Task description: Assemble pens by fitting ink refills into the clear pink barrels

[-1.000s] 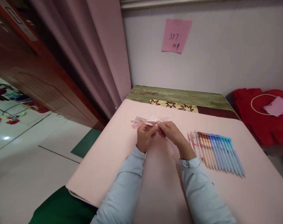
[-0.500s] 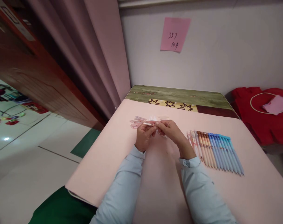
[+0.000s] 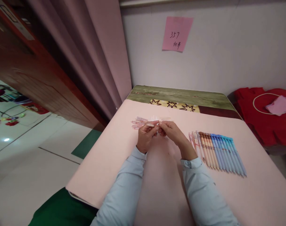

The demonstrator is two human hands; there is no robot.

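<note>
My left hand [image 3: 145,137] is closed around a slim, whitish pen part [image 3: 150,125], lying nearly level between thumb and fingers. My right hand [image 3: 170,129] meets it at the right-hand end, thumb and fingertips pinched together; what sits between those tips is mostly hidden. Just behind my left hand lies a small heap of clear pinkish pen parts [image 3: 140,121]. Thin white sticks [image 3: 154,118] lie beyond my fingertips, partly covered. To the right of them are some pale slender pieces [image 3: 165,119], hard to make out against the cloth.
Right of my right forearm, a row of pens [image 3: 219,153] lies side by side, whitish-pink, brown and blue. A pink cloth [image 3: 105,163] covers the table up to a green patterned strip [image 3: 180,94]. Red fabric [image 3: 253,116] is at the right; a wooden door [image 3: 51,78] stands left.
The fingertips of both hands have shifted slightly around the pen part, and less of it shows now. The pen row and the loose parts stay where they were.
</note>
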